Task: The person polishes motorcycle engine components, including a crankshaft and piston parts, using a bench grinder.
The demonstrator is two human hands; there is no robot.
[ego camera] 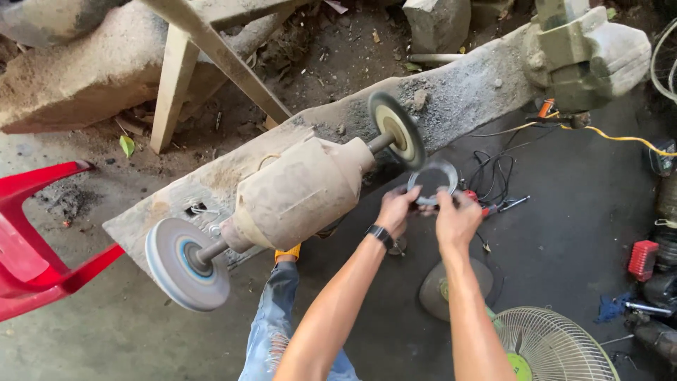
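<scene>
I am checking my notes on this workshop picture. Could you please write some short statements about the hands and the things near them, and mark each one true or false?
1. Both hands hold a thin metal ring. True: the left hand and the right hand grip it at its lower edge.
2. The ring is pressed against the grey wheel. False: it is held just below the other wheel, at the far end of the grinder.
3. The left wrist wears a dark band. True.
4. The chair is blue. False: it is red.
5. A fan guard lies near the right arm. True.
</scene>
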